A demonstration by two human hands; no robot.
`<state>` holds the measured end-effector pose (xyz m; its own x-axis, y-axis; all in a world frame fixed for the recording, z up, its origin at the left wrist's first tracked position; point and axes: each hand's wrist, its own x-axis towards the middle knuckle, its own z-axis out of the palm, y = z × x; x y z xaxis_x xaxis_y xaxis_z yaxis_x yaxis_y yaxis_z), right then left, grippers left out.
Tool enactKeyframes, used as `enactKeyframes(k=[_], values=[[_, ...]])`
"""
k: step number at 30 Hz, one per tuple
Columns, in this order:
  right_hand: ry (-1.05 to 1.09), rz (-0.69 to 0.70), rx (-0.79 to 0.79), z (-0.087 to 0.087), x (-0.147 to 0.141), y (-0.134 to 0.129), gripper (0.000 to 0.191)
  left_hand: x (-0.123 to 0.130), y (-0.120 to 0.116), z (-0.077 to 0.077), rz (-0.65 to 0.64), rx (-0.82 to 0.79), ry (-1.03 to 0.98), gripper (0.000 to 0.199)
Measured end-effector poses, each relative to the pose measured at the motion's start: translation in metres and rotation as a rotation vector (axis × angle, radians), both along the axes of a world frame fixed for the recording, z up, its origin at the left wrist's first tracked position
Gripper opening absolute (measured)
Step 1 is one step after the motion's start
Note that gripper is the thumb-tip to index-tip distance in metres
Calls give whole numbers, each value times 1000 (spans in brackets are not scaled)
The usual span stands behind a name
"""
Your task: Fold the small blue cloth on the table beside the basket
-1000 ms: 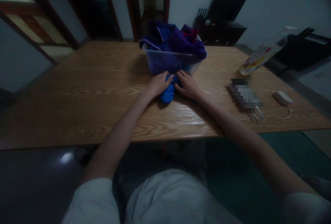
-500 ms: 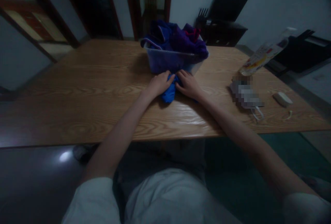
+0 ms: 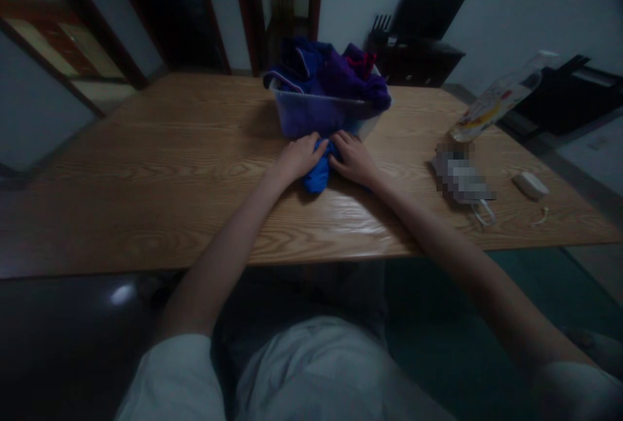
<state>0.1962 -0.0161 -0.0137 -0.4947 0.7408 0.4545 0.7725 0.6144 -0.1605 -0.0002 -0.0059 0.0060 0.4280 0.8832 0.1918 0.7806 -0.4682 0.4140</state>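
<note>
Left hand point(image 3: 298, 156) and right hand point(image 3: 354, 159) both curled, gripping small blue cloth point(image 3: 317, 174) bunched on tabletop point(image 3: 146, 174) mid-width, just before plastic basket point(image 3: 311, 116). Cloth bundled, not laid flat; basket heaped with clothes point(image 3: 331, 69).

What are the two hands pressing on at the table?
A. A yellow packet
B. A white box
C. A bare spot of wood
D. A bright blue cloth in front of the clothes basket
D: the left hand and right hand both rest on the blue cloth, which lies on the table just in front of the basket.
</note>
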Motion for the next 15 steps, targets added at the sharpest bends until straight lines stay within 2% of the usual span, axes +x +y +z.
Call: enactKeyframes(k=[15], values=[[26,9,-26,-1,0,0,37,0,0,-1,8,-13,-5,45]])
